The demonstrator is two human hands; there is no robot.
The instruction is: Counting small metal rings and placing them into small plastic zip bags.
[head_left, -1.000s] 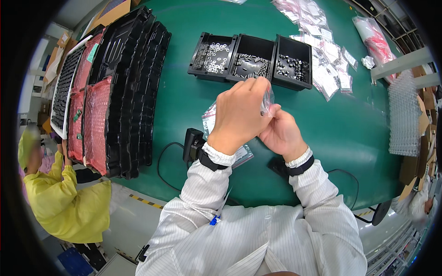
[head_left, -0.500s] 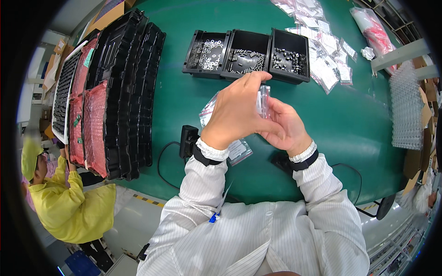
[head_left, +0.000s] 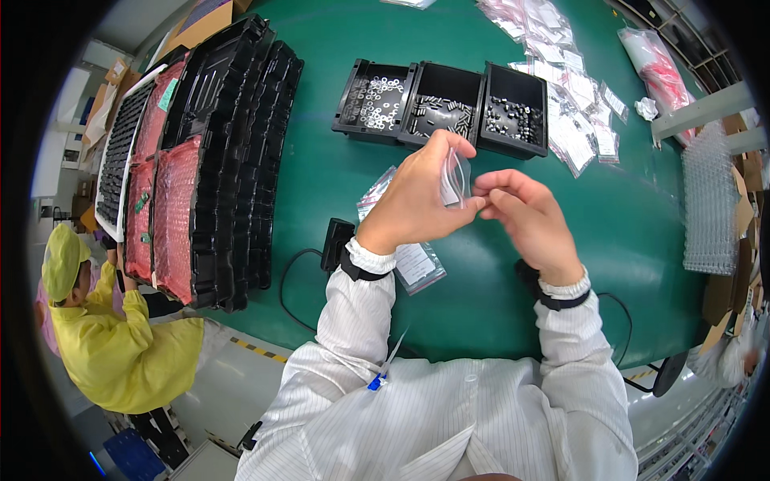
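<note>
My left hand (head_left: 409, 196) grips a small clear zip bag (head_left: 455, 178) upright, its mouth gaping between thumb and fingers. Close beside the bag's right side, my right hand (head_left: 537, 220) has its thumb and forefinger pinched together near the left thumb tip; whatever they hold is too small to make out. Beyond my hands, three black bins stand in a row: one with pale ring washers (head_left: 383, 100), one with dark metal pins (head_left: 437, 114), one with small dark metal parts (head_left: 513, 120). Labelled bags (head_left: 419, 266) lie under and beside my left hand.
Tall stacked black trays (head_left: 241, 160) with pink bubble wrap (head_left: 174, 216) flank the green table (head_left: 634, 232). Filled bags (head_left: 573, 120) pile at the far right, near a bubble-wrap roll (head_left: 710, 200). A black device (head_left: 337, 244) with a cable sits left. A person in yellow (head_left: 120, 337) works at left.
My right hand has drawn away to the right from the bag, its fingers now pinched. The bag's mouth now shows open in my left hand. The whole view has shifted slightly.
</note>
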